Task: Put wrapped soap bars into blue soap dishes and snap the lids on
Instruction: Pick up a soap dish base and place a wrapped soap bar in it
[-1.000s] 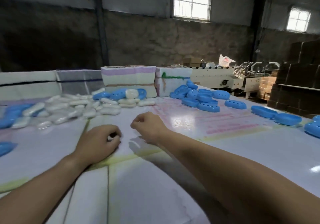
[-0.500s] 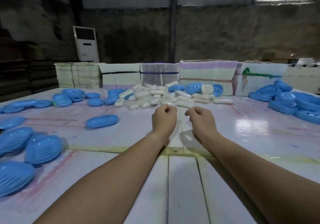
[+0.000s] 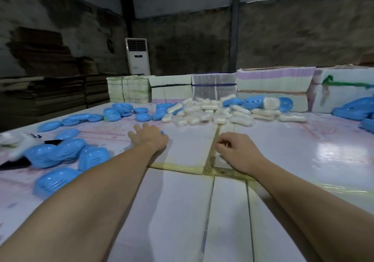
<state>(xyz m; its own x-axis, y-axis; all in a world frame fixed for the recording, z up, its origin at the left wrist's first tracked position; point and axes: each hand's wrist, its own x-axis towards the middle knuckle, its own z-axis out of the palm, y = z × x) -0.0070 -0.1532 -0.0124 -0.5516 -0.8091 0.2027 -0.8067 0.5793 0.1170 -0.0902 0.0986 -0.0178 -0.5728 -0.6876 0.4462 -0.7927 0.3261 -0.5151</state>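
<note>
Hands first: my left hand (image 3: pixel 148 136) reaches forward with fingers spread and lies over a blue piece (image 3: pixel 163 133), only a sliver of which shows past the knuckles; I cannot tell whether the fingers have closed on it. My right hand (image 3: pixel 235 150) rests on the tabletop (image 3: pixel 188 211) with fingers curled in; something thin glints at the fingertips, too small to name, and I see no soap in it. Straight ahead, beyond both hands, lies the heap of wrapped soap bars (image 3: pixel 210 111), with a few blue shells mixed in at its right side. To my left sit the blue soap dishes (image 3: pixel 66 154), a near cluster of ribbed shells, and more blue pieces (image 3: pixel 121 112) spread toward the far left edge; another blue pile (image 3: pixel 356 110) lies at the far right. I judge the job barely begun: no dish in view plainly holds a bar with its lid snapped on, so picking a dish, loading a bar and closing it all remain. Open room lies between my forearms and out to the right, where the glossy surface is bare. Stacked bundles (image 3: pixel 273 85) wall the far edge, and the near-left dishes crowd my left arm's sweep.
</note>
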